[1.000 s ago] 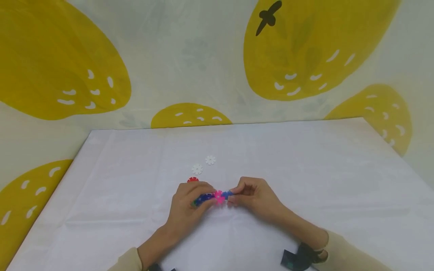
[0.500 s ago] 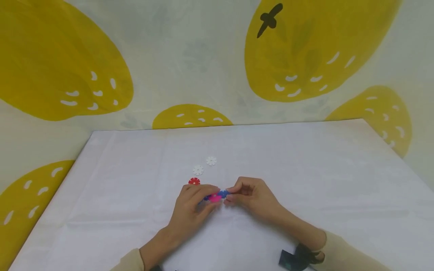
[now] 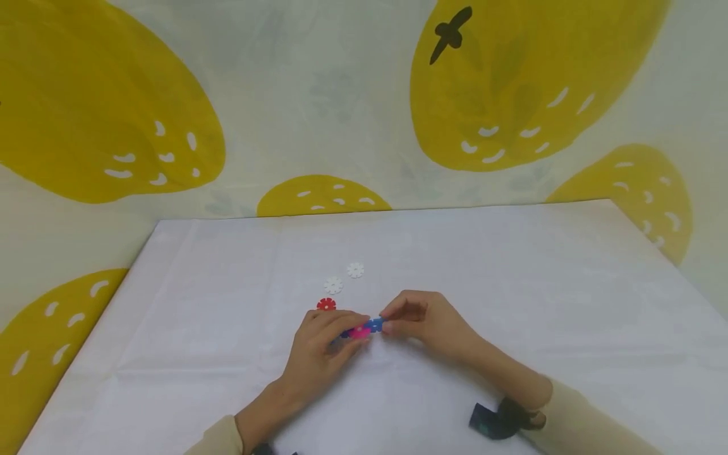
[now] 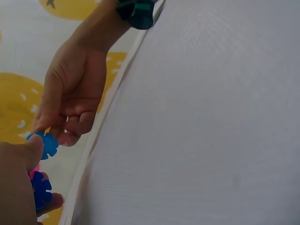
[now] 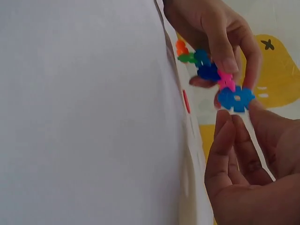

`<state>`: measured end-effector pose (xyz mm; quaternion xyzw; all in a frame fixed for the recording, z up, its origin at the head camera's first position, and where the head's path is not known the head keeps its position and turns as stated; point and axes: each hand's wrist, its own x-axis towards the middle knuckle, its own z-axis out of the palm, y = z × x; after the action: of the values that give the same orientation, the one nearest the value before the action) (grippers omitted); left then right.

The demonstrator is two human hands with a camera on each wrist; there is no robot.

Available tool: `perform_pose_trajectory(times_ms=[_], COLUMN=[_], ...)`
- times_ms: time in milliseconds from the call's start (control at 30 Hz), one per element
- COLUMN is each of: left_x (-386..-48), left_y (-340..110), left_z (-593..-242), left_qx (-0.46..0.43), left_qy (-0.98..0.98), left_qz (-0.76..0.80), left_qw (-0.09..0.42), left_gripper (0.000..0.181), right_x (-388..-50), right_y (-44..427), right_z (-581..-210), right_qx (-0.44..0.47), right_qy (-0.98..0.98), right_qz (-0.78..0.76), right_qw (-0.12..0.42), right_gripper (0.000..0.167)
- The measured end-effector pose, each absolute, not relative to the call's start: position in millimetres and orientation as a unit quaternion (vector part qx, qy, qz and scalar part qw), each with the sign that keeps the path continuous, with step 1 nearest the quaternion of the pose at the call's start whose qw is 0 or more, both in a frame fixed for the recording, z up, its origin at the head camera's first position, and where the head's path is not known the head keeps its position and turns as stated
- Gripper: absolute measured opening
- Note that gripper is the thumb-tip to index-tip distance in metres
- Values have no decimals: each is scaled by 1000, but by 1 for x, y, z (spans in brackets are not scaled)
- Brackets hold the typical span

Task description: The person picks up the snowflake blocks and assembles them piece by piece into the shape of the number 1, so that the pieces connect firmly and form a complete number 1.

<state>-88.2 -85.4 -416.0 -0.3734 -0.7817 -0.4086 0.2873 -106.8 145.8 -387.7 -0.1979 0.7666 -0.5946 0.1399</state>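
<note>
My left hand (image 3: 321, 344) grips a chain of interlocking snowflake discs between thumb and fingers. In the right wrist view the chain runs from an orange disc (image 5: 181, 47) through a green disc (image 5: 186, 58) and a dark blue disc (image 5: 208, 72) to a pink disc (image 5: 226, 80). At its near end a light blue disc (image 5: 236, 99) joins the pink one. My right hand (image 3: 429, 322) pinches the outer edge of this light blue disc with its fingertips. The left fingers hide much of the chain in the head view.
Behind the left hand a red snowflake disc (image 3: 327, 304) lies on the white-covered table (image 3: 512, 265). Two white discs, a nearer white disc (image 3: 333, 285) and a farther white disc (image 3: 355, 270), lie beyond it. A lemon-patterned cloth (image 3: 352, 126) hangs behind the table.
The left fingers have moved along the chain to cover more of it around the pink disc. The pink and light blue discs have shifted slightly left, and the right hand has edged up slightly.
</note>
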Motion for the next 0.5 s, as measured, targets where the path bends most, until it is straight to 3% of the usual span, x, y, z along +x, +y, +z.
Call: perform_pose_trajectory(times_ms=[200,500], left_x=[-86,-99], left_y=[-86,-102], left_z=[-414,-388], left_qx=[-383,-411], left_qy=[-785,-768], left_qz=[-406,-392], left_qw=[271,295], left_gripper=[34,30], right_x=[-118,-149], right_y=[150,123], right_z=[-378,-372], right_qx=[-166,-160], right_qy=[799,799], right_qz=[-566,-571], right_qw=[120,98], right_gripper=[18,28])
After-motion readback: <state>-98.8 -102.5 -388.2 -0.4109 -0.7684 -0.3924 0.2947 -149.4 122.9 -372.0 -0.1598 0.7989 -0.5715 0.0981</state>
